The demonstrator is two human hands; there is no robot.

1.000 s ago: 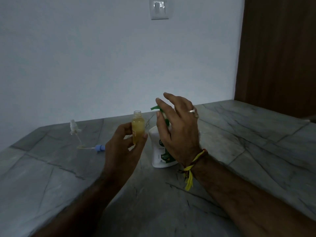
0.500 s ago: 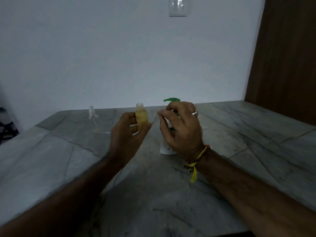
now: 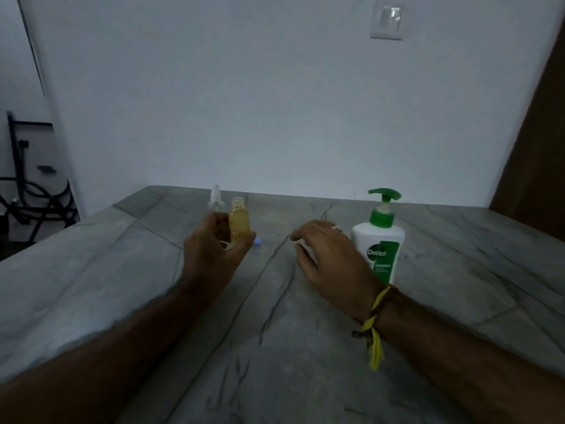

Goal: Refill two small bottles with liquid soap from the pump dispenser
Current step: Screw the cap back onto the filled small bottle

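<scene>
One small bottle (image 3: 238,220) (uncapped) in left hand (image 3: 214,252); right hand (image 3: 331,258) empty beside one dispenser (image 3: 380,237).

I see the left hand (image 3: 214,252) gripping a small uncapped bottle (image 3: 238,223) of yellow liquid, upright above the grey marble table (image 3: 122,270); right hand (image 3: 333,258) empty, fingers loosely curled, just beside the white pump dispenser (image 3: 380,240) with green pump head; clear spray cap (image 3: 216,198) behind the bottle; image blurred.
</scene>
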